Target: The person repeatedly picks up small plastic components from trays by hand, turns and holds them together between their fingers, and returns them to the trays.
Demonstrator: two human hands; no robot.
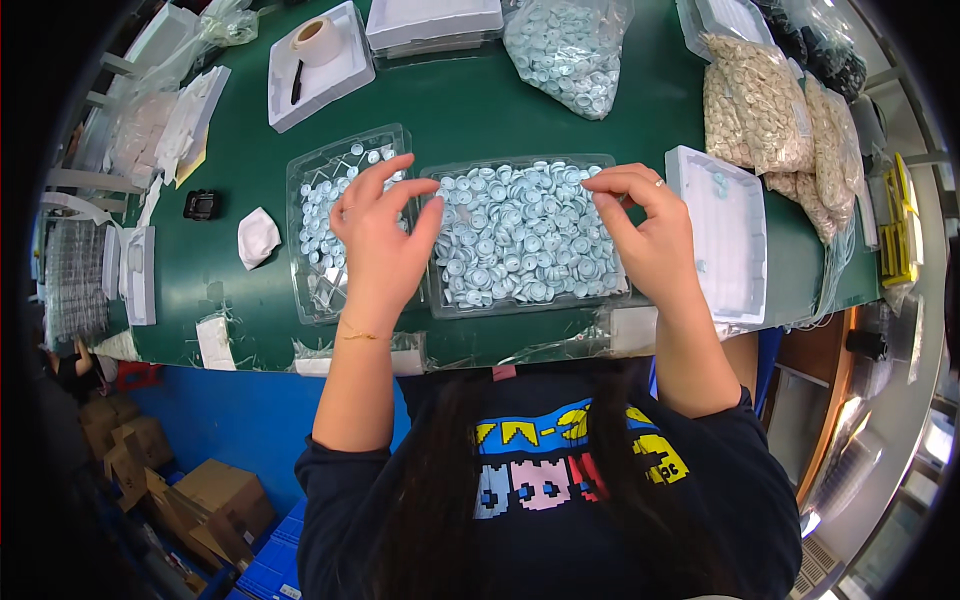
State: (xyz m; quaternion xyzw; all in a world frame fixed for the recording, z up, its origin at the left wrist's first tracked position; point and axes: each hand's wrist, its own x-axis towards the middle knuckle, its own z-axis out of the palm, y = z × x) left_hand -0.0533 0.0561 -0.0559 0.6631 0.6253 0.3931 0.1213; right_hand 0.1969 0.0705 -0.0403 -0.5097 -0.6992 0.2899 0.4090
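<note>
A clear plastic tray [530,311] heaped with small round pale blue plastic caps [530,235] lies in front of me. My left hand [385,240] hovers over the gap between this tray and a second clear tray [297,262] on its left. Its fingers are spread, with the thumb and index tips close to each other at the heap's left edge. My right hand [650,225] is over the heap's right edge, thumb and index curved toward one another with a small gap. No piece can be made out in either hand. Fewer caps [318,220] lie in the left tray, partly behind my left hand.
A white tray [728,240] stands to the right, beside bags of beige pieces [757,105]. A bag of pale blue caps [570,60] lies at the back. A white box [340,85] holds a tape roll [316,42] and black pen [297,83]. Left are a white crumpled piece [258,238] and black holder [202,205].
</note>
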